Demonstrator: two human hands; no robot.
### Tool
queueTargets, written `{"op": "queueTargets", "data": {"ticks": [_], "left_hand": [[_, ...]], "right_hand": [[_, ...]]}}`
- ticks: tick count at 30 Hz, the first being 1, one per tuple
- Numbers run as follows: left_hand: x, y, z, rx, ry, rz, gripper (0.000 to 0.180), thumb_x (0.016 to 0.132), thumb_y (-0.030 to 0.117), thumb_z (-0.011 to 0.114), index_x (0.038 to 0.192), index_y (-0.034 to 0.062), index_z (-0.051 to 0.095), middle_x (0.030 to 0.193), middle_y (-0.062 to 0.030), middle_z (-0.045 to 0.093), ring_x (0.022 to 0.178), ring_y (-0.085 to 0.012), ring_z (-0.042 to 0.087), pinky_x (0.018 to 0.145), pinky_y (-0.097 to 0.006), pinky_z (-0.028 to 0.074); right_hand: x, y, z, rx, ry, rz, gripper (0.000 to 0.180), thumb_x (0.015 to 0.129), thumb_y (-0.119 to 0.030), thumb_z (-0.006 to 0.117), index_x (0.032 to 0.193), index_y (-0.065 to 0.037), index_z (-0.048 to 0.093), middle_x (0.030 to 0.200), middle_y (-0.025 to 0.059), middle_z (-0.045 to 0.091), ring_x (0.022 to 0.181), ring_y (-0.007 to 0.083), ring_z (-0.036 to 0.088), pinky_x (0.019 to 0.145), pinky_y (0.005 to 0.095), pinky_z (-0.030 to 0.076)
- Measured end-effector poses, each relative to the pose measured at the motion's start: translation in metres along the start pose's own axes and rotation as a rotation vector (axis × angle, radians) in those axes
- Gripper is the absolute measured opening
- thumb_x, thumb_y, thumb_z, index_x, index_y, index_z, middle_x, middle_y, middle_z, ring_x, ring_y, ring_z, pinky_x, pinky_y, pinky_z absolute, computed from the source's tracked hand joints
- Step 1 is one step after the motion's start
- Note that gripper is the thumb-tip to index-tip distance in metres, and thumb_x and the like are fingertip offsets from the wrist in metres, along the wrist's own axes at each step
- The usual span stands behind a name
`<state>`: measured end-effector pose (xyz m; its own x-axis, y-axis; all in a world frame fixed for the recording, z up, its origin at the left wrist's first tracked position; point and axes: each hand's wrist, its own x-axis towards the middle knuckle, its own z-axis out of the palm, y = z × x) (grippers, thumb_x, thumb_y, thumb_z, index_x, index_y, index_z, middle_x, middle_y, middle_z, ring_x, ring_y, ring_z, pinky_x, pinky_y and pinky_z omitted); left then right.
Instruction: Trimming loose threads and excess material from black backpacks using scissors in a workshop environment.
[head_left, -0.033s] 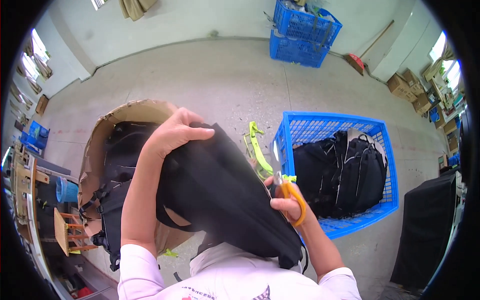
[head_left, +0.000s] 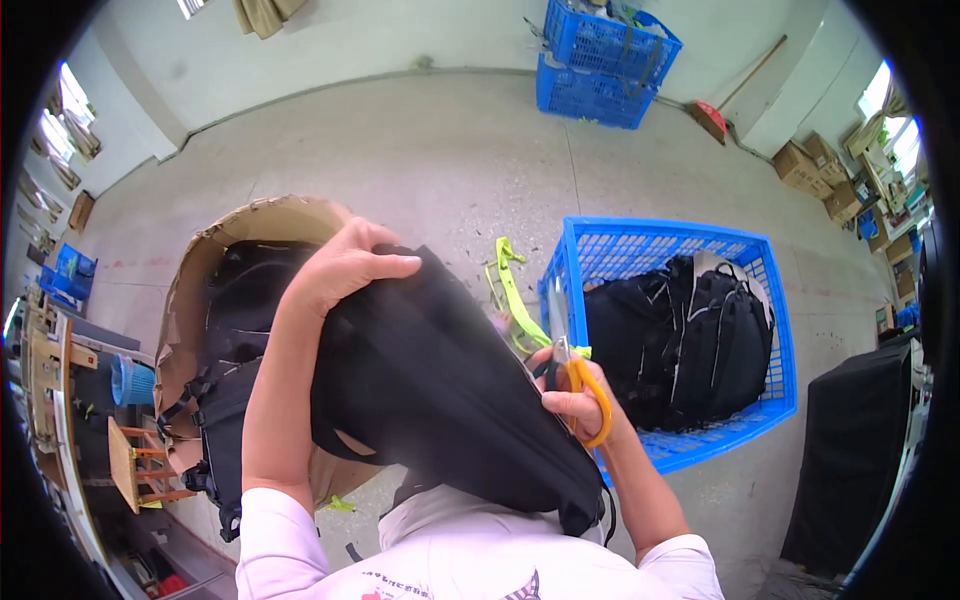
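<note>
Head view: at centre, the cloth (head_left: 440, 375) is in hand, apparently unfinished. At its eleven o'clock the left hand (head_left: 345, 265) pinches it, thumb against fingers; at three the right hand's (head_left: 583, 406) fingers wrap the scissors (head_left: 574, 374), blades toward twelve. Bags (head_left: 645, 345) lie in the crate (head_left: 573, 290), three o'clock, and carton (head_left: 185, 290), nine; which are finished, I cannot tell.

A worker with bare forearms (head_left: 278, 410) wears a pale pinkish-white shirt (head_left: 465, 555) with short sleeves (head_left: 280, 540), small dark lettering (head_left: 395, 578), a red mark (head_left: 378, 596) and a dark-striped graphic (head_left: 526, 586).
</note>
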<state>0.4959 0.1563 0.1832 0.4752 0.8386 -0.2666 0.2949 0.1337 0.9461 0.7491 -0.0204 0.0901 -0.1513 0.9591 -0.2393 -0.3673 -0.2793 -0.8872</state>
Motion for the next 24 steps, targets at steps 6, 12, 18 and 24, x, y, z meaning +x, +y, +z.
{"op": "queueTargets", "data": {"ticks": [6, 12, 18, 24], "left_hand": [[0.012, -0.025, -0.011, 0.064, 0.004, -0.022, 0.018, 0.074, 0.014, 0.07, 0.078, -0.0035, 0.065, 0.07, 0.0, 0.061, 0.064, -0.0065, 0.055, 0.057, -0.021, 0.043], [0.005, -0.025, -0.007, 0.022, 0.054, 0.013, 0.017, 0.074, 0.014, 0.07, 0.075, -0.0019, 0.065, 0.068, 0.0009, 0.06, 0.062, -0.0058, 0.054, 0.057, -0.021, 0.042], [0.006, -0.007, 0.006, 0.041, 0.007, 0.061, 0.015, 0.075, 0.013, 0.07, 0.073, -0.0011, 0.065, 0.066, 0.0022, 0.059, 0.061, -0.0043, 0.052, 0.056, -0.02, 0.042], [-0.001, -0.014, -0.001, 0.015, 0.048, 0.067, 0.014, 0.075, 0.012, 0.07, 0.073, -0.0009, 0.065, 0.066, 0.0035, 0.059, 0.061, -0.0034, 0.052, 0.056, -0.019, 0.041]], "right_hand": [[-0.009, -0.01, -0.022, -0.075, 0.025, 0.012, 0.05, 0.073, -0.004, 0.071, 0.118, -0.003, 0.05, 0.074, -0.0024, 0.053, 0.064, 0.0063, 0.049, 0.061, 0.0195, 0.041], [-0.013, -0.015, -0.021, -0.289, -0.06, -0.016, 0.061, 0.073, -0.011, 0.077, 0.124, -0.002, 0.045, 0.077, -0.0001, 0.055, 0.07, 0.0067, 0.052, 0.065, 0.022, 0.044], [0.006, -0.003, 0.002, -0.322, 0.048, -0.258, 0.06, 0.072, -0.011, 0.077, 0.122, -0.003, 0.045, 0.084, 0.0023, 0.058, 0.078, 0.0088, 0.054, 0.071, 0.0227, 0.044], [-0.018, -0.02, -0.018, -0.858, 0.003, -0.277, 0.073, 0.071, -0.05, 0.071, 0.119, -0.001, 0.044, 0.092, 0.0182, 0.053, 0.084, 0.0294, 0.055, 0.07, 0.0357, 0.045]]}}
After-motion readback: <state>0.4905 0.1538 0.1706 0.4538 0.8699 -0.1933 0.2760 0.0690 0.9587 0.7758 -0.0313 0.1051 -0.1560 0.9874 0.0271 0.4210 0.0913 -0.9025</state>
